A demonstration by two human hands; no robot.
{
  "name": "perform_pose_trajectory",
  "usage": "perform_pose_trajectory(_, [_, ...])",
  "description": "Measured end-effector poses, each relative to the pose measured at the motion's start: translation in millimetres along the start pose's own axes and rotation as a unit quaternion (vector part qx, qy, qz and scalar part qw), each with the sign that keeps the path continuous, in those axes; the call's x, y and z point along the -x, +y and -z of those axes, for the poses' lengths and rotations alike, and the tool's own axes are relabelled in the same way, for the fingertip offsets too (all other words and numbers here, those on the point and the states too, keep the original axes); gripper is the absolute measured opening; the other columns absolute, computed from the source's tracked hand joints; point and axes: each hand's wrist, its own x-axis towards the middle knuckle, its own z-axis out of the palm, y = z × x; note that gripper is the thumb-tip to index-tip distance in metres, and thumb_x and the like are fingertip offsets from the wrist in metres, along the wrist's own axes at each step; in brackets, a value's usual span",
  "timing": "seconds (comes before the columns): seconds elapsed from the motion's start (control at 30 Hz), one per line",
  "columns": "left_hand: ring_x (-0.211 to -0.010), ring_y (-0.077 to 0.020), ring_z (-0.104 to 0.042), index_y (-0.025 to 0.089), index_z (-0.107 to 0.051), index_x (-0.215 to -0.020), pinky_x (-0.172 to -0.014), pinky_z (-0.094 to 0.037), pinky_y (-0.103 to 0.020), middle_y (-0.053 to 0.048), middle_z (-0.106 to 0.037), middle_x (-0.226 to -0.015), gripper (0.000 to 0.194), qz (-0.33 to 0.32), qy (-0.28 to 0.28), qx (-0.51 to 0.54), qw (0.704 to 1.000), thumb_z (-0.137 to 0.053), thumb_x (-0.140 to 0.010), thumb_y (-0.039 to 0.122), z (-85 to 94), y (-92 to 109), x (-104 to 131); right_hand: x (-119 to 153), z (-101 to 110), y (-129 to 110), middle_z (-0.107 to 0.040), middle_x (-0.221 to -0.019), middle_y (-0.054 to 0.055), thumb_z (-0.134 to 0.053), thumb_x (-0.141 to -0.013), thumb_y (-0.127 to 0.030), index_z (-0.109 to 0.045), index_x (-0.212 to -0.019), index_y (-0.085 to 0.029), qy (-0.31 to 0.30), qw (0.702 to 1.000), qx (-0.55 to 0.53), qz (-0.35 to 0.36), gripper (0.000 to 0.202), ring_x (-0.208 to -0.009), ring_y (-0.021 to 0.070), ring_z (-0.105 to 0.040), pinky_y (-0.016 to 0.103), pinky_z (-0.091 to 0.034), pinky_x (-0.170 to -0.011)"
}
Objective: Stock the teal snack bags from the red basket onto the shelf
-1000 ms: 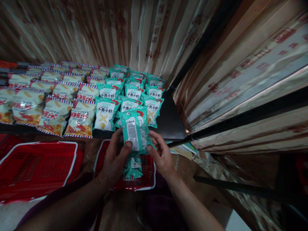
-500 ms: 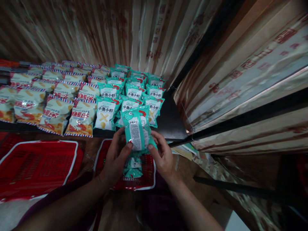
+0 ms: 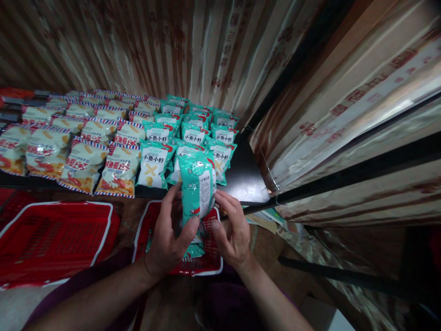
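Observation:
My left hand [image 3: 168, 236] is closed on a teal snack bag [image 3: 196, 184], thumb in front and fingers along its left side. The bag is held upright at an angle, its printed back panel turned toward the right. Beside the bag's right edge is my right hand [image 3: 234, 227], its thumb and fingers apart; the fingertips meet the edge or lie very close to it. Below both hands is a red basket [image 3: 141, 230] with a white rim, holding more teal bags [image 3: 195, 250], partly hidden by my left hand.
Rows of matching teal bags [image 3: 153, 165] stand on a black shelf [image 3: 246, 174], with cream-and-orange snack bags [image 3: 119, 170] to their left. A second red basket [image 3: 58, 239] is on the floor at left. A patterned curtain [image 3: 206, 55] and black frame bars [image 3: 344, 170] border the shelf.
The teal bag has turned, so its back panel now faces more to the right. My right thumb has come off the bag's front, while my left hand keeps hold.

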Motion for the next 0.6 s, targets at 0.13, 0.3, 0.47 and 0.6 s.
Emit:
perform_pose_trajectory(0.13, [-0.120,-0.0276,-0.051,0.025,-0.030,-0.141,-0.098,-0.044,-0.042,-0.012,-0.046,-0.136,0.057,-0.070,-0.049,-0.041,0.995,-0.049,-0.088,0.027,4.6,0.4,5.0,6.4,-0.6,3.9,-0.050,-0.139,0.010,-0.053,-0.085,-0.052,-0.041,-0.140,-0.026,-0.030,0.992,-0.103,-0.069,0.062,-0.125,0.0321,-0.048,0.048,-0.040,-0.104])
perform_pose_trajectory(0.3, [-0.116,-0.0263,-0.051,0.029,-0.032,-0.142,-0.095,-0.045,-0.042,-0.010,-0.045,-0.130,0.056,-0.169,-0.063,-0.142,0.973,-0.045,-0.088,0.023,9.1,0.1,5.0,7.3,-3.2,2.8,-0.048,-0.142,0.010,-0.060,-0.070,-0.071,-0.037,-0.143,-0.025,-0.058,0.959,-0.227,-0.159,0.089,-0.129,0.0347,-0.045,0.048,-0.041,-0.104])
perform_pose_trajectory(0.47, [-0.111,-0.0233,-0.052,0.029,-0.033,-0.143,-0.093,-0.047,-0.038,-0.010,-0.048,-0.125,0.057,-0.222,-0.073,-0.230,0.945,-0.043,-0.088,0.019,8.7,-1.3,4.9,1.5,-1.3,3.0,-0.049,-0.141,0.008,-0.064,-0.074,-0.062,-0.033,-0.145,-0.024,-0.120,0.927,-0.301,-0.190,0.086,-0.129,0.0307,-0.046,0.045,-0.039,-0.106])
perform_pose_trajectory(0.6, [-0.111,-0.0221,-0.054,0.027,-0.036,-0.143,-0.095,-0.047,-0.036,-0.010,-0.052,-0.123,0.055,-0.219,-0.079,-0.248,0.940,-0.042,-0.089,0.016,6.9,-3.1,6.5,3.6,-2.6,9.2,-0.053,-0.137,0.007,-0.064,-0.079,-0.050,-0.041,-0.140,-0.024,-0.110,0.930,-0.277,-0.213,0.070,-0.126,0.0298,-0.049,0.045,-0.039,-0.105])
